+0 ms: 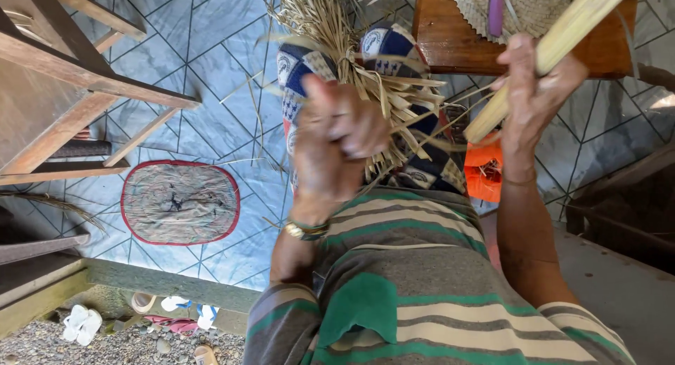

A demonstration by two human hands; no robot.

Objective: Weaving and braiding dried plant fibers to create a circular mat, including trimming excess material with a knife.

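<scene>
Looking straight down into a lap here. Gripping a messy bundle of dry, straw-coloured palm-leaf strips (351,48) with the left hand (337,136), fingers curled together and clamped on the strands, thumb poking up, gold wristwatch (306,229) at the wrist. Probably holding it that tight to keep the loose ends from fanning out any further. Resting the bundle against the knees, over blue-and-white patterned shorts (394,45), so roughly mid-lap and just above the striped grey-and-green shirt (422,287).

Over on the right hand (538,84): wrapped shut around a long pale-yellow flat stalk (555,45), angled up toward the top right corner and kept clear of the bundle, seemingly to stop it tangling.

Behind that, at the near edge of a brown wooden stool (457,45), sitting a round woven straw piece (527,10) with a purple stick-like thing (496,10) on it. Can't tell what the orange thing (485,171) by the right forearm is. Down on the blue tiled floor (211,48), lying toward the left, an oval mat with a red border (179,203).
</scene>
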